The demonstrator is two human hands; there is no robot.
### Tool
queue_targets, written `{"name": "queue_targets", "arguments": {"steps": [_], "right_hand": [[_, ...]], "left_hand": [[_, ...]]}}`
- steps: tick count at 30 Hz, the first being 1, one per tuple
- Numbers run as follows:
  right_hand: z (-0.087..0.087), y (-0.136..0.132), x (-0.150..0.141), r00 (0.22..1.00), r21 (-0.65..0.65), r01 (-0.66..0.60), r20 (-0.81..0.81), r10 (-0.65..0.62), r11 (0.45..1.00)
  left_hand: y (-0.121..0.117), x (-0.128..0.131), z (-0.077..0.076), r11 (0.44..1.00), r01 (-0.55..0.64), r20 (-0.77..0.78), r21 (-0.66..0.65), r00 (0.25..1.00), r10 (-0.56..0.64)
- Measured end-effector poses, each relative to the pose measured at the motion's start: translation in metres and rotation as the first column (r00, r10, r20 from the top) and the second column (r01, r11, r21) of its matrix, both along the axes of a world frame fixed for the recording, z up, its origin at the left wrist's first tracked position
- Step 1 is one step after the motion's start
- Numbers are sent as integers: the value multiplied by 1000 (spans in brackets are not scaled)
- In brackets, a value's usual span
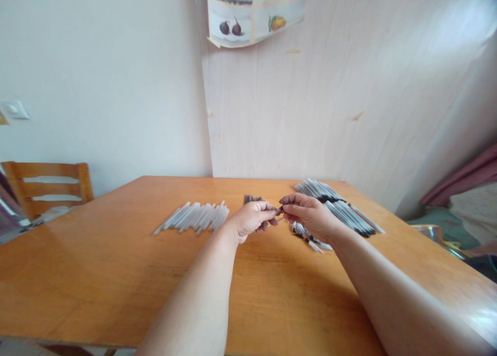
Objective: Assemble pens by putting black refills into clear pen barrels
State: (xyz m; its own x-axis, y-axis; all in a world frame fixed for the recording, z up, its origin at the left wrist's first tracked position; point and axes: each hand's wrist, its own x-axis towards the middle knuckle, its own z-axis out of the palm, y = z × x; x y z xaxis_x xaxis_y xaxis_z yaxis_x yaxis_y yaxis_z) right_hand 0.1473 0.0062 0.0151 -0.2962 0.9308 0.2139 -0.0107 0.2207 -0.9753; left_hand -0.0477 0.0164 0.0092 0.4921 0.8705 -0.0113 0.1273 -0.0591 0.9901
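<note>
Above the middle of the desk [287, 299], the left hand [251, 219] and right hand [306, 214] meet at the fingertips, pinching a small dark piece [279, 210] too small to identify. White tubes [200, 217] lie on the desk's left half; black-ended sticks [347, 217] and loose bits [300, 228] on its right. A crooked pinch could drop the piece; a lowered right wrist could scatter the bits.
</note>
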Motion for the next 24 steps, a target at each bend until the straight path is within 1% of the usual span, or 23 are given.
{"name": "queue_targets", "arguments": {"steps": [2, 4, 6, 8, 10, 12, 14, 18, 22, 24], "right_hand": [[1, 0, 2, 1000, -16, -21, 5, 21, 1000], [1, 0, 4, 998, -10, -33, 58, 33, 999], [0, 0, 5, 991, 2, -15, 136, 15, 1000], [-1, 1, 5, 967, 38, 43, 249, -52, 998], [-3, 3, 4, 916, 110, 111, 374, -144, 988], [-3, 3, 3, 866, 174, 139, 457, -205, 975], [-3, 3, 2, 858, 203, 143, 462, -224, 969], [-2, 2, 2, 891, 230, 137, 397, -222, 964], [-2, 2, 2, 860, 229, 162, 445, -251, 960], [-2, 2, 2, 872, 216, 142, 435, -225, 966]], "left_hand": [[-1, 0, 0, 1000, 5, -10, -7, 1000, -5], [-2, 0, 0, 1000, 1, -18, -4, 1000, -1], [-3, 2, 0, 1000, -5, -23, 12, 1000, 6], [-3, 4, -1, 999, -10, -30, 51, 999, 11], [-4, 6, -2, 995, -10, -41, 99, 999, 14], [-4, 7, -2, 991, -11, -50, 130, 999, 17], [-4, 8, -3, 991, -13, -53, 135, 998, 20], [-3, 8, -3, 991, -27, -54, 132, 998, 35], [-3, 9, -4, 991, -25, -70, 135, 997, 35], [-3, 9, -4, 991, -24, -73, 131, 997, 34]]}}
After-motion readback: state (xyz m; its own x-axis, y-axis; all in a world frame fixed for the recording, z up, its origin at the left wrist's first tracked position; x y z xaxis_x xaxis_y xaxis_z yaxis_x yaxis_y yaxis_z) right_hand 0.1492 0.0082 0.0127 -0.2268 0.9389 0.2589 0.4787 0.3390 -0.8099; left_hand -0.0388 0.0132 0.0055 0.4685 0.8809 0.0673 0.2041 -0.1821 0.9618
